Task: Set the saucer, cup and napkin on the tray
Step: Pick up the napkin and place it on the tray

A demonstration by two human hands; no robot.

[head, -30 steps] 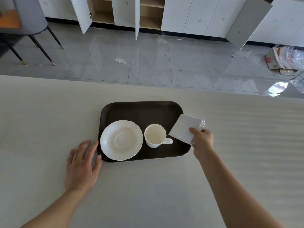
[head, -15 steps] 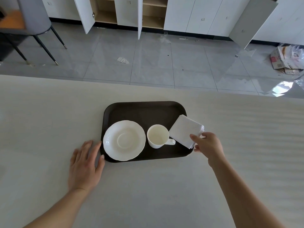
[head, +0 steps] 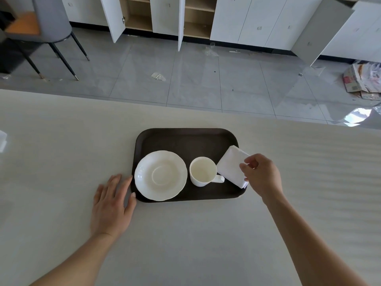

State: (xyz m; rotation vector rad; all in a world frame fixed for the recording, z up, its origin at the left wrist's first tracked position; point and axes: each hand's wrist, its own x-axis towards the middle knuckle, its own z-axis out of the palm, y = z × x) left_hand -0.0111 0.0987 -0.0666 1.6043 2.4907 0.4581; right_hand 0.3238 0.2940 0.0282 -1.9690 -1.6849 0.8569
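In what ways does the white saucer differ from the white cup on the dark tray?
The white scalloped saucer is wide and flat, while the white handled cup is narrower and taller. The saucer lies at the left end of the dark brown tray; the cup stands to its right. Both are empty, upright and apart from each other.
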